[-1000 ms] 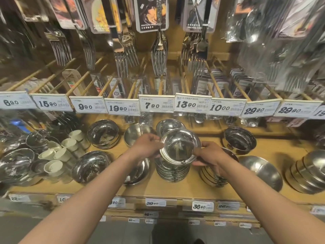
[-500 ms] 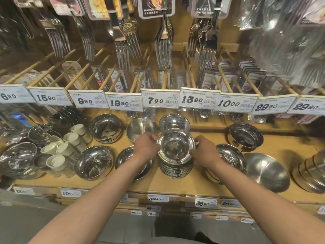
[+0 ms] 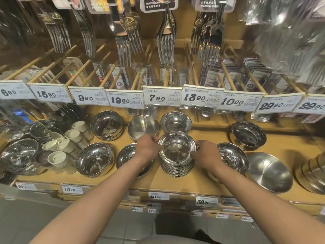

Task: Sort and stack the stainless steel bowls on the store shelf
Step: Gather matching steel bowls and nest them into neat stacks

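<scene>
Right now both hands grip the rim of the top bowl, which sits on the stack of shallow steel bowls at the middle of the wooden shelf. Left hand pinches the stack's left rim, fingers curled shut; right hand pinches its right rim likewise. Behind the stack stands a single steel bowl; left of it, white cups.

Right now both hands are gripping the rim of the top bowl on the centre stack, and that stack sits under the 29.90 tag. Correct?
Not quite. In the head view the left hand and right hand do hold the rim of the top bowl on the centre stack, but that stack sits below the 7.90 tag, not 29.90.
</scene>
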Demonstrator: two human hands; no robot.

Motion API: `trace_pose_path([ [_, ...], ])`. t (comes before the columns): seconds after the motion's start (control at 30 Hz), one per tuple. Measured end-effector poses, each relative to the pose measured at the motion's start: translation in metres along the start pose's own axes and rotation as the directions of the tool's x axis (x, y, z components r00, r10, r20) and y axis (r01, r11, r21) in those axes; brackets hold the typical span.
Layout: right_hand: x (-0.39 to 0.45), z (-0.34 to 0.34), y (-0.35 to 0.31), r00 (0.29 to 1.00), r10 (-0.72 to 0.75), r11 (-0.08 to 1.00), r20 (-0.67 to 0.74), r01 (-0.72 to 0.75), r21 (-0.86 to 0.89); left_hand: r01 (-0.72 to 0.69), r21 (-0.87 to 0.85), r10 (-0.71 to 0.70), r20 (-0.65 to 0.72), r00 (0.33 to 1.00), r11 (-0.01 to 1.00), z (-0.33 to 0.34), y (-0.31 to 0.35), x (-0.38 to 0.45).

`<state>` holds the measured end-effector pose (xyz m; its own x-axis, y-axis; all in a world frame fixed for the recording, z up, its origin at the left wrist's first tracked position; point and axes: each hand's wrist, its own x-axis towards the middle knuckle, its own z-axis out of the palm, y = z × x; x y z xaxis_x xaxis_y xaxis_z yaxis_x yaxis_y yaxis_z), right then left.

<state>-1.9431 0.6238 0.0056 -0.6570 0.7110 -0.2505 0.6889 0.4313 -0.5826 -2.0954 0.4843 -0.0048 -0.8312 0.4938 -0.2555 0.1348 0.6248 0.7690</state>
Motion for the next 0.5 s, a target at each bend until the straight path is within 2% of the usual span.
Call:
trace_pose_path([
  [0.5, 0.0008, 0.0039, 0.0066, 1.000, -0.012, 1.000, -0.014, 0.012, 0.003, -0.048, 0.007, 0.049, -0.004, 0.999, 0.999, 0.0022, -0.0049, 0.0022],
])
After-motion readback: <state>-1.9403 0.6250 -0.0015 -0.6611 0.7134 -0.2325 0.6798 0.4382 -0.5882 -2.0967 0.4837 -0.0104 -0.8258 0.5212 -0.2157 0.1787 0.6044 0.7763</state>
